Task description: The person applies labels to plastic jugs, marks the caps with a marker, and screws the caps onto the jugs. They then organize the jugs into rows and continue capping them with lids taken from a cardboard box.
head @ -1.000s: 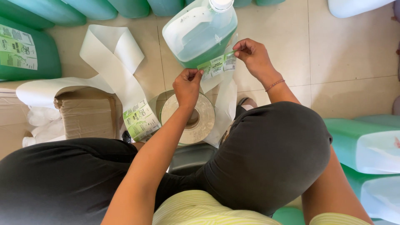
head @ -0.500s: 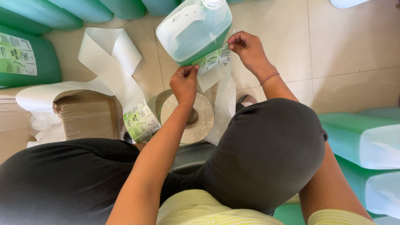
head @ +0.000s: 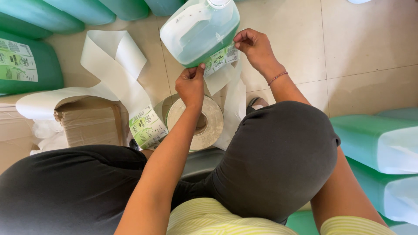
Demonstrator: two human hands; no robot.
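Left hand [head: 190, 84] and right hand [head: 254, 45] each pinch an end of the green-and-white printed label [head: 221, 58] against the translucent plastic jug of green liquid [head: 198, 30] tilted above the floor; uneven pressure risks a skewed, wrinkled label.

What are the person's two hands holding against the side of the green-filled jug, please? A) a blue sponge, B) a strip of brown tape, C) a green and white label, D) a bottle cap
C: the left hand and right hand each pinch an end of a green and white label stretched across the lower edge of the jug.
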